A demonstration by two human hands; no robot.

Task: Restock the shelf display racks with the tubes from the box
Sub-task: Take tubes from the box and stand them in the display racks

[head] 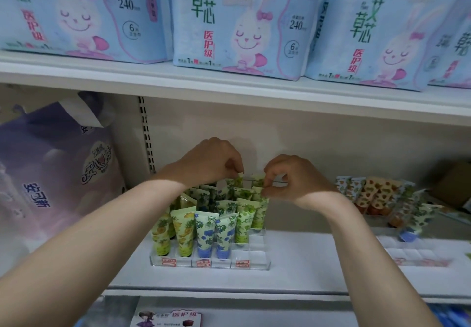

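Both hands work at the back rows of the clear display rack [260, 258], each in a fingertip pinch. The left hand [211, 161] has its grip closed on the crimped top edge of a green-leaf tube [239, 177]; the right hand [293, 179] has its grip closed on the top edge of a second green-leaf tube [258, 189] just beside it. Holding each tube by the flat crimp keeps it cap-down and upright — the attitude every tube in the rack already has — and leaves the fingers clear of the neighbouring tubes.

The rack stands on the white shelf [305, 255], stepped so that rear rows sit higher than front rows. Pineapple-print tubes [183, 232] fill the front left, blue-flower tubes [204, 232] the front middle, and green-leaf tubes continue toward the right. The front-right compartments are empty, so the restock of this rack appears partly done.

A second rack [407, 252] sits well to the right on the same shelf, with orange-print tubes [377, 194] behind and several bare compartments in front. That area is blurred, so its fill level is uncertain. A brown shape at the far right edge is probably the box [451, 184], though only a corner of it shows.

Judged step: seating or straightening the two held tubes in the rear-right slots. The next move calls for a straight downward press — tilting either tube risks toppling the close-packed row in front. Large soft packs [242, 21] line the shelf above and play no part.
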